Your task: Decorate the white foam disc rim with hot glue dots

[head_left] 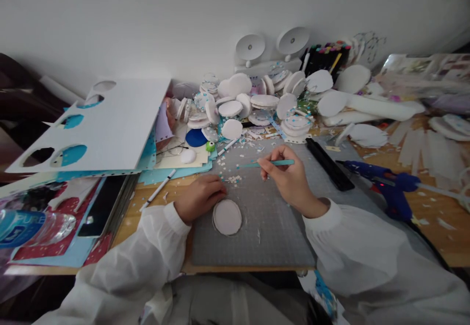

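Observation:
Between the fingers of my right hand [288,178] is a pair of slim teal tweezers [282,162], its fine tip pointing left above the grey cutting mat [271,237]. Small white and blue bits [233,180] lie scattered close to that tip. My left hand [200,197] rests at the mat's left edge, fingers curled together; whether something is pinched in them is hidden. Just below its fingertips a round white disc [227,217] with a raised rim lies flat on the mat.
Many white discs [240,85] are heaped at the back. On the right lie a blue glue gun [391,188] and a black bar [328,163]. A white board with round holes [117,124], a white pen [157,190] and a water bottle [33,227] are on the left.

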The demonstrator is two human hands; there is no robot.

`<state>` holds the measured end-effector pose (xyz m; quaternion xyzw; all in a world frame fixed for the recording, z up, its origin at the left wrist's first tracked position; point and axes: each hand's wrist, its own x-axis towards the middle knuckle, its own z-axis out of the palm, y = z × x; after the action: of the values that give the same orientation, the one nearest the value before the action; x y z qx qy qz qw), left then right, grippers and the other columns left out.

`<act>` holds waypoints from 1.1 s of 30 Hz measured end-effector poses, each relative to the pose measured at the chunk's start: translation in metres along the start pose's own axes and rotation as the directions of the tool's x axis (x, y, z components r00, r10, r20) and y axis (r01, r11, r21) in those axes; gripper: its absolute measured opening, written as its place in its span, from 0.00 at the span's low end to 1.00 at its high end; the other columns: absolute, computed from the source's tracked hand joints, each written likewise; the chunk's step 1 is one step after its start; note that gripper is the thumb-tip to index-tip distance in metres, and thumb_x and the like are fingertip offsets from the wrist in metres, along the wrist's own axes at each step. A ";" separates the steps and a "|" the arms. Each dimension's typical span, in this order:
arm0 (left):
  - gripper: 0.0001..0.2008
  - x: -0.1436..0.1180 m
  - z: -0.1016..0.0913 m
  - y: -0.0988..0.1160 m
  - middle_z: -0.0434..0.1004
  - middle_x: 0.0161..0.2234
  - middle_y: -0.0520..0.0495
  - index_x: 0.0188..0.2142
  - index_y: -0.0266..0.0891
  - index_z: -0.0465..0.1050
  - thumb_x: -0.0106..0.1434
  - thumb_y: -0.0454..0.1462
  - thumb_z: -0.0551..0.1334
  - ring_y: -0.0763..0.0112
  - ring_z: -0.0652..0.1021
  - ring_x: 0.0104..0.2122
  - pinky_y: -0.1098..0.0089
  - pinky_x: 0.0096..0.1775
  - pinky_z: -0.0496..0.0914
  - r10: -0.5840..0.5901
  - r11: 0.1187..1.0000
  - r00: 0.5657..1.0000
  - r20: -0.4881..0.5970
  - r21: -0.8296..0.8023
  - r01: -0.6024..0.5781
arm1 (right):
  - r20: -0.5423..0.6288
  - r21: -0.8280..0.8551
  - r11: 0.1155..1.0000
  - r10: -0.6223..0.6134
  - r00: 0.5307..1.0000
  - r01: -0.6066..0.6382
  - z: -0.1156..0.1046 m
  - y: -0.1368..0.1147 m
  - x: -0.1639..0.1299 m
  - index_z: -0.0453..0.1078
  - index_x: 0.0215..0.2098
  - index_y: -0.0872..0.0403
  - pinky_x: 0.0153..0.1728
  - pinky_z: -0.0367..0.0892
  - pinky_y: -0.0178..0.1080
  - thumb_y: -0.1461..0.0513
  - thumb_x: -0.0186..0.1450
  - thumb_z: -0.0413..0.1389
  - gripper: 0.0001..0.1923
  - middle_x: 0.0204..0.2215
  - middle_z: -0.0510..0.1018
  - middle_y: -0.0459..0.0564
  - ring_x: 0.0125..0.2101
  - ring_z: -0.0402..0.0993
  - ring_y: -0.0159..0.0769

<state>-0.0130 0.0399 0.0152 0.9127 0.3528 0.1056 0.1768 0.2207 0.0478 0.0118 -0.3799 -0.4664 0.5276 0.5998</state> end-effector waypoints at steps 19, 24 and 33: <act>0.42 -0.045 0.000 0.033 0.67 0.55 0.35 0.60 0.38 0.56 0.50 0.50 0.69 0.50 0.69 0.52 0.50 0.53 0.64 -0.080 0.988 0.996 0.034 -0.126 0.084 | -0.001 -0.039 0.999 0.014 1.000 -0.014 -0.003 0.011 0.001 0.58 0.28 0.52 0.19 0.65 0.31 0.59 0.56 0.64 0.17 0.22 0.70 0.38 0.18 0.68 0.25; 0.36 -0.031 0.010 0.028 0.72 0.49 0.37 0.56 0.39 0.62 0.52 0.51 0.68 0.54 0.73 0.47 0.55 0.48 0.67 -0.269 0.816 0.954 -0.132 -0.557 0.153 | -0.018 -0.024 1.000 0.003 1.000 -0.003 -0.006 0.012 0.003 0.59 0.29 0.51 0.20 0.65 0.31 0.59 0.55 0.65 0.16 0.22 0.70 0.38 0.19 0.68 0.26; 0.37 -0.018 -0.007 0.035 0.72 0.51 0.34 0.61 0.38 0.53 0.65 0.59 0.35 0.58 0.76 0.46 0.59 0.45 0.71 -0.419 0.237 0.908 0.014 -0.963 0.124 | -0.042 -0.045 0.999 0.004 0.999 -0.006 -0.008 0.012 0.005 0.59 0.28 0.50 0.20 0.64 0.32 0.58 0.56 0.64 0.16 0.22 0.68 0.38 0.19 0.67 0.27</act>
<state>-0.0072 0.0055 0.0337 0.5294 0.3931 0.3736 0.6524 0.2256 0.0552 -0.0009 -0.4056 -0.4646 0.5103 0.5993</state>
